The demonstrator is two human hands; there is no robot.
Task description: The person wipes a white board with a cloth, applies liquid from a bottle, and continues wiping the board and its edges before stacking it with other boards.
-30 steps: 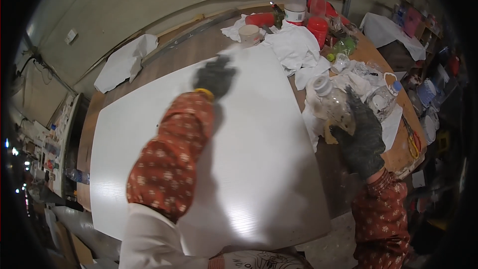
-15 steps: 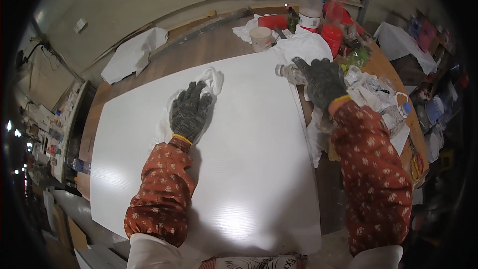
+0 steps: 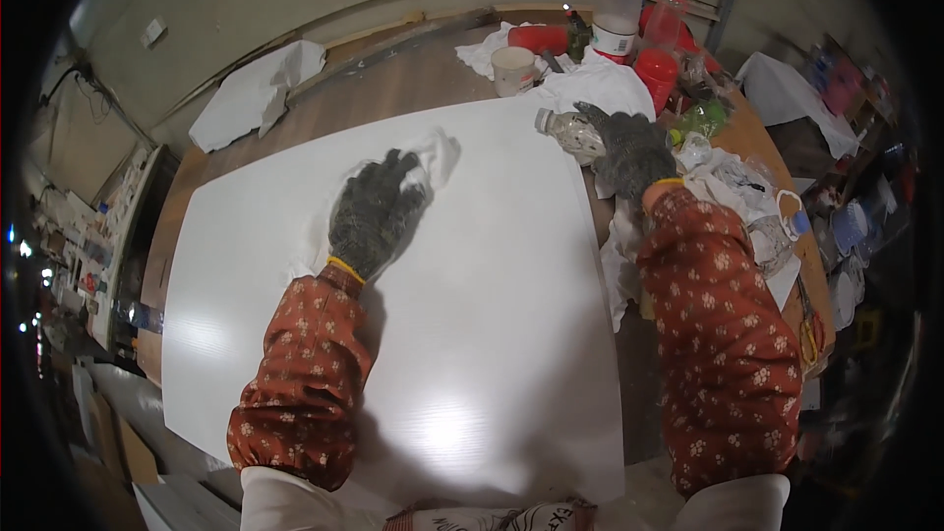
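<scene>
A white cloth (image 3: 425, 159) is pressed flat under the gloved left hand (image 3: 374, 211) on the far part of the white panel (image 3: 472, 354), fingers spread. The gloved right hand (image 3: 629, 149) is closed on a clear plastic bottle (image 3: 568, 130) at the panel's far right edge. Judging by the cloth's position, wiping seems under way, with the near panel surface likely left.

Workshop interior: a wooden tabletop (image 3: 324, 118) carries a large white panel (image 3: 472, 354); rags (image 3: 256, 93), plastic bottles (image 3: 618, 10) and red containers (image 3: 657, 69) crowd its far right, with cluttered shelving (image 3: 79, 236) at left.
</scene>
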